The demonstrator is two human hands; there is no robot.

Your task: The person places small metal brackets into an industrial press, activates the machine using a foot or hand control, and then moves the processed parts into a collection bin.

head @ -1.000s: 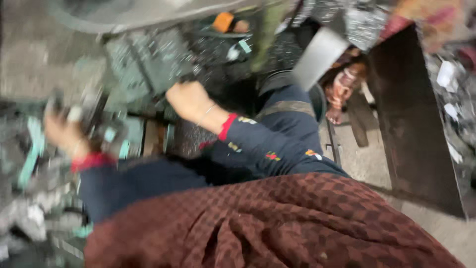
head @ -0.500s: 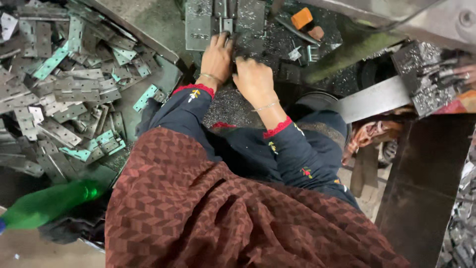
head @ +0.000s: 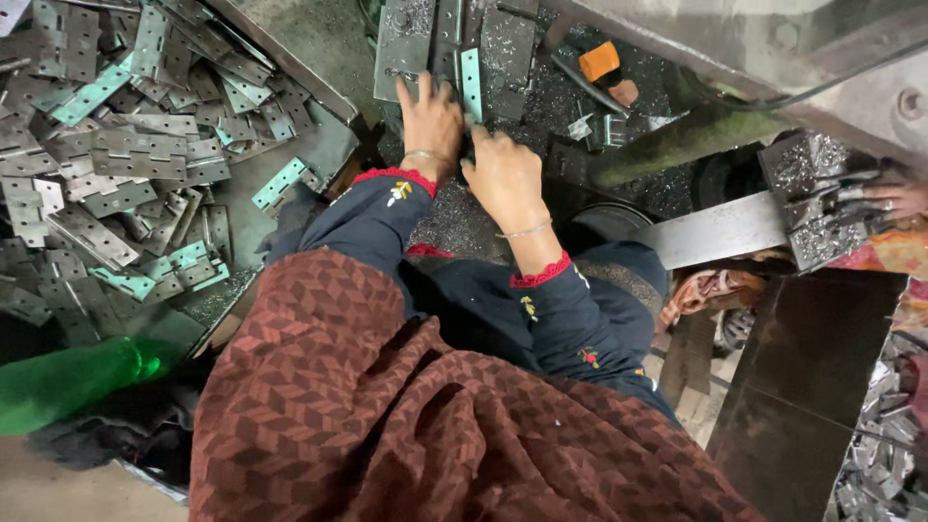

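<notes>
Both my hands are stretched forward onto a grey machine bed strewn with metal shavings. My left hand lies with its fingers spread flat on the steel plates there. Just to its right, my right hand is curled, its fingertips pinching the lower end of a narrow teal-coated hinge that stands lengthwise on the bed. The two hands almost touch. I wear dark blue sleeves with red cuffs and a thin bangle on each wrist.
A big heap of loose steel hinges, some teal, fills the left side. A green bottle lies at lower left. An orange-tipped tool rests behind. Another person's hand works at a shaving-covered block on the right.
A second ago my left hand was out at the hinge heap and my right was ahead of me. Both then came together on the machine bed and have barely moved since.
</notes>
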